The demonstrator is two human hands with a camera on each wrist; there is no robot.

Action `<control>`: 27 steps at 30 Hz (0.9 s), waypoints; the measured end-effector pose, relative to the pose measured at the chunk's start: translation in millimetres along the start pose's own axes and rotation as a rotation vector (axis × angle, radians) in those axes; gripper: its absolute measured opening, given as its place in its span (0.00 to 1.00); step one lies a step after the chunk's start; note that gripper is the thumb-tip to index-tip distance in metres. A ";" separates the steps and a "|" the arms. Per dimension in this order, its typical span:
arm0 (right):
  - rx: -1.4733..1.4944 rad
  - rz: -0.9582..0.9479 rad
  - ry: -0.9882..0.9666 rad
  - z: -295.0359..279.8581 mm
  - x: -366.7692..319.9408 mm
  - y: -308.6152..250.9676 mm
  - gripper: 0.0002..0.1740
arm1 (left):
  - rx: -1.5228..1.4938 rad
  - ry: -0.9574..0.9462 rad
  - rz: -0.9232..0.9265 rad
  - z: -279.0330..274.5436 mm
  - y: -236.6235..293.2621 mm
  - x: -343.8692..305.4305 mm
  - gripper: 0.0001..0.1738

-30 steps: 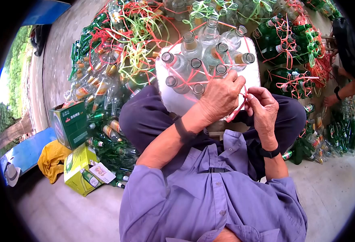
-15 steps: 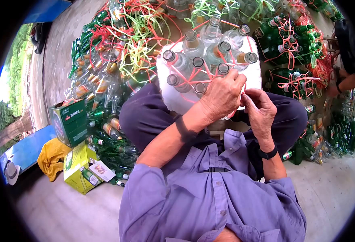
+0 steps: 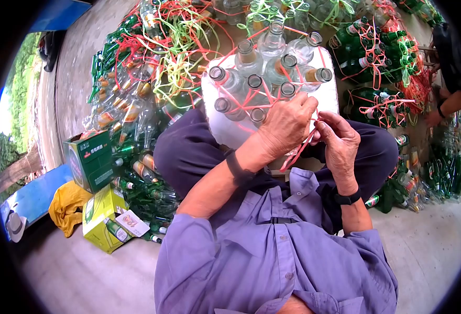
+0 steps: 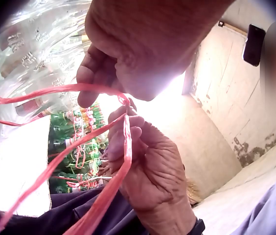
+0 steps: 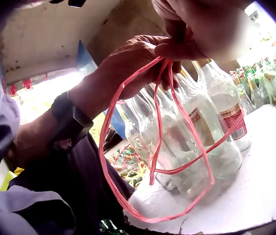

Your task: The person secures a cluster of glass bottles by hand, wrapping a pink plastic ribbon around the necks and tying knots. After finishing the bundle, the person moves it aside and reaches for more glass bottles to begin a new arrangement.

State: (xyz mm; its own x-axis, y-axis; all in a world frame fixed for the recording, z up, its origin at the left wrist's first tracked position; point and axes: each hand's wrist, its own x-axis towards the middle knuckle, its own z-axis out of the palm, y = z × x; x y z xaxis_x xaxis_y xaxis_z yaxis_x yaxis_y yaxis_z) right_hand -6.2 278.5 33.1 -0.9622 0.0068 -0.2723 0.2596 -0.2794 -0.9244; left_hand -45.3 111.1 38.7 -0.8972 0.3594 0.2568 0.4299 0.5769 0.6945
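Observation:
Clear glass bottles (image 3: 248, 60) stand grouped upright on a white board (image 3: 217, 131) in front of the seated person, with red plastic twine (image 3: 252, 99) running around their necks. My left hand (image 3: 288, 124) pinches the twine beside the nearest bottles. Close by on its right, my right hand (image 3: 341, 140) pinches the same twine between thumb and fingers. In the left wrist view, the strands (image 4: 127, 142) meet at the fingertips of both hands. A large loop of twine (image 5: 109, 181) hangs below the hands in the right wrist view.
Piled bottles (image 3: 131, 112) and tangled red and green twine (image 3: 175, 57) lie to the left. Tied bundles of green bottles (image 3: 364, 65) are at the right, near another person's arm (image 3: 453, 104). A green carton (image 3: 91, 159) and a yellow-green carton (image 3: 105, 220) stand on the left.
The right hand closed in on the left hand, then shifted slightly away again. A length of red twine now hangs lower below the hands. The bottles stay in place.

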 end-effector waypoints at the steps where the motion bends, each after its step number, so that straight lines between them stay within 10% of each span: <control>1: -0.041 -0.003 -0.015 -2.9 0.6 2.4 0.12 | -0.003 0.003 -0.005 -1.2 1.7 0.3 0.10; 27: -0.022 0.069 -0.140 -6.6 1.8 4.8 0.07 | -0.074 -0.007 -0.033 0.7 8.6 -19.6 0.23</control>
State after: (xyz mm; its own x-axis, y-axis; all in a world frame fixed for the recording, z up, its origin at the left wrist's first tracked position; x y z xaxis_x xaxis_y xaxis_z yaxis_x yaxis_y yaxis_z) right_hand -6.2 283.5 26.4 -0.9436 -0.1464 -0.2968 0.3259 -0.2537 -0.9107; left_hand -23.9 109.5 39.2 -0.9098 0.3466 0.2284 0.3914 0.5328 0.7503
